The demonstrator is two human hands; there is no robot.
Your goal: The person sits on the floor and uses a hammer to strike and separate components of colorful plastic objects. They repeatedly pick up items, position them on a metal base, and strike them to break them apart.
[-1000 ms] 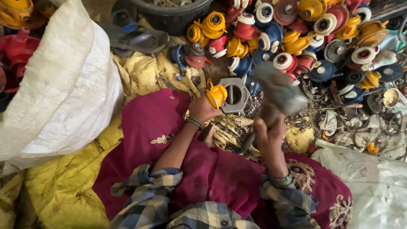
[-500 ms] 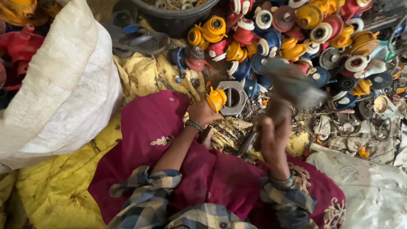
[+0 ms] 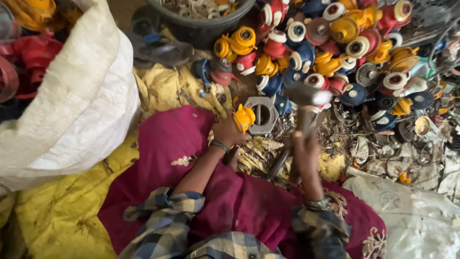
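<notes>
The left hand [image 3: 226, 133] holds a yellow plastic piece [image 3: 244, 117] tight, right beside a big gray metal nut [image 3: 261, 115]. The right hand [image 3: 305, 152] grips a hammer [image 3: 306, 103], its blurry head up over the nut. A pile of colored plastic pieces [image 3: 335, 43] lies behind.

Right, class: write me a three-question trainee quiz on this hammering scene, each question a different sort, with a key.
1. True or false: the left hand holds a yellow spool.
2. What does the right hand grip? A) hammer B) brush C) cup
3. Fill in: the spool sits beside a grey metal ____ with a round hole.

Key: 1 true; 2 A; 3 block.
</notes>
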